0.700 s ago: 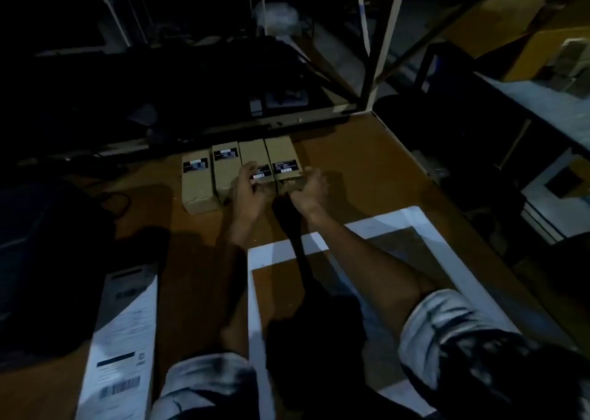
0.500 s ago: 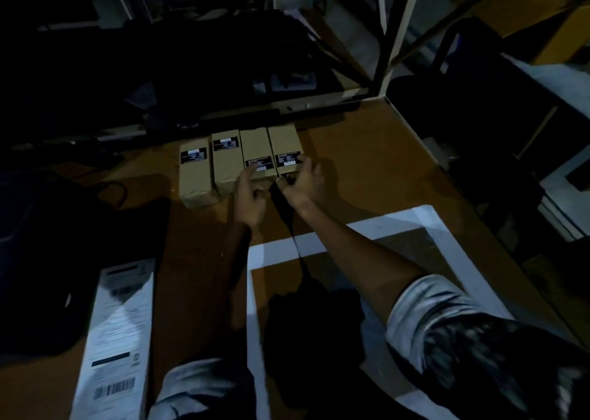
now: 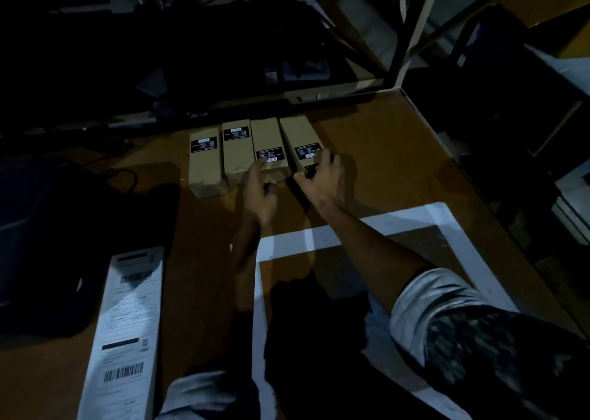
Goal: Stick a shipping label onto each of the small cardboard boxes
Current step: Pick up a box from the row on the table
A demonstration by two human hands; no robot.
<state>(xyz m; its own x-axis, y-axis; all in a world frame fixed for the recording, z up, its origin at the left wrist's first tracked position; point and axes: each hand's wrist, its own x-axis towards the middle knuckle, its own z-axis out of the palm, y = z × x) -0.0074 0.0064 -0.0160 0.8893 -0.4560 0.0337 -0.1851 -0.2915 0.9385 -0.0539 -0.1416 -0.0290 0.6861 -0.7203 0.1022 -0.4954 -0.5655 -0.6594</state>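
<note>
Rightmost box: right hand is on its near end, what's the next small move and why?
Probably nudge the rightmost box left against the third box. A dark gap shows between them, while the other boxes sit flush. All four already carry black labels, and the right hand curls round its near end. The left hand has a fingertip on the third box.

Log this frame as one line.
boxes: four in row, each labelled | left hand: index fingertip on third box label | right hand: grips fourth box near end

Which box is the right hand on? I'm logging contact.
The rightmost box of the four: the right hand curls round its near end, fingers on its label.
</note>
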